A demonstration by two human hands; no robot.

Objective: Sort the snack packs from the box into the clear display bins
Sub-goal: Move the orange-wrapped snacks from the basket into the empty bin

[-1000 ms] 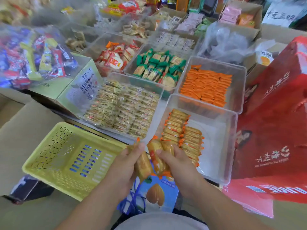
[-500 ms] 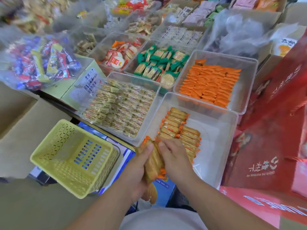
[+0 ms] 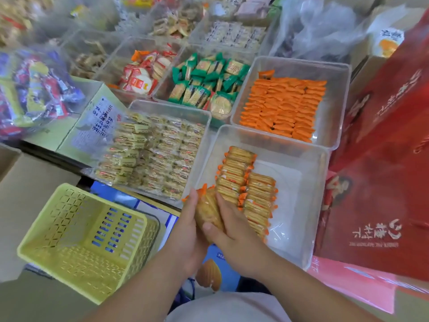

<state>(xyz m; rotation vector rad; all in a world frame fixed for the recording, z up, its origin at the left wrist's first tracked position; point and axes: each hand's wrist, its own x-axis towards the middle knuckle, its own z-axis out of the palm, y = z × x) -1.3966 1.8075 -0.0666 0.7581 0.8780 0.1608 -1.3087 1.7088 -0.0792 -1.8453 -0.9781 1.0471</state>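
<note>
Both hands grip a small bundle of cracker packs (image 3: 206, 211) with orange ends, at the near left corner of a clear bin (image 3: 308, 205). My left hand (image 3: 185, 231) holds the bundle from the left, and my right hand (image 3: 229, 226) wraps it from the right, thumb across the front. Inside that bin, two neat rows of the same cracker packs (image 3: 246, 184) lie against the left side; its right half is bare. A blue snack box (image 3: 218, 268) shows below my hands, mostly hidden.
A yellow slotted basket (image 3: 76, 242) sits at the near left. Clear bins hold pale wafer packs (image 3: 155, 156), orange packs (image 3: 283, 105), green packs (image 3: 206, 82) and red-white packs (image 3: 141, 73). A red gift bag (image 3: 383, 159) stands close on the right. Cardboard boxes lie left.
Both hands have carried the bundle forward and up to the bin's near left corner, pressing the packs together. The view has shifted closer to the bins.
</note>
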